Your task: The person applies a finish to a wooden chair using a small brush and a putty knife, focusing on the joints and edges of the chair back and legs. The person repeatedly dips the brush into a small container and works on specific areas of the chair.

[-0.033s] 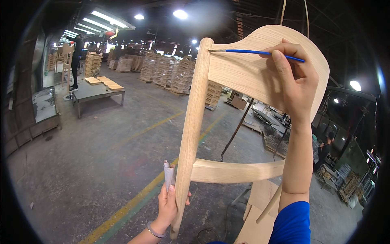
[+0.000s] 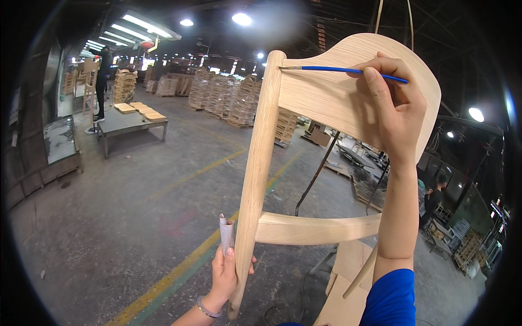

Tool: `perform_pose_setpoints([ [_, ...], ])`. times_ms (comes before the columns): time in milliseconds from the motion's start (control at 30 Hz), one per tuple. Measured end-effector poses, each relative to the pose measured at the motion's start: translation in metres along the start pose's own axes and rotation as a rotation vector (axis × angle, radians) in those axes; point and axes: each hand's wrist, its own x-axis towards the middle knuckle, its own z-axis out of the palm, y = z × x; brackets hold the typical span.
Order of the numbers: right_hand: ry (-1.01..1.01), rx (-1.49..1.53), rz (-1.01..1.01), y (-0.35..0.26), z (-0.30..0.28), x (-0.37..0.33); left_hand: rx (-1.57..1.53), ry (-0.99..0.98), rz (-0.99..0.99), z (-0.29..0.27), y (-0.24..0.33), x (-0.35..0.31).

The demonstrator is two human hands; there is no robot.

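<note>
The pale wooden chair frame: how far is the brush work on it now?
Done: nothing can be told; the pale wooden chair frame shows no visible marks. In hand: the right hand puts the thin blue-handled brush tip at the joint of post and backrest; the left hand grips the post with folded paper. Left: cannot tell.

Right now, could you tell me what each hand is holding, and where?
Right hand pinches a blue-handled brush near its rear end. Left hand grips the wooden chair frame's post low down, with folded paper.
</note>
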Motion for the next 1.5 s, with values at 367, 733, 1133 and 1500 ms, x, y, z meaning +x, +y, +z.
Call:
perform_pose_setpoints([
  [367,-0.006,0.043,-0.026,0.001,0.000,0.008,0.014,0.016,0.028,0.006,0.004,0.003],
  [733,0.014,0.051,-0.025,0.004,0.005,0.009,0.013,0.034,0.019,0.007,0.004,0.004],
  [1133,-0.002,0.046,-0.009,0.011,0.001,0.010,0.007,0.041,0.034,0.009,0.004,0.002],
  [1500,0.377,1.035,0.183,0.035,-0.022,-0.028,0.075,0.117,0.113,-0.005,-0.014,0.049],
])
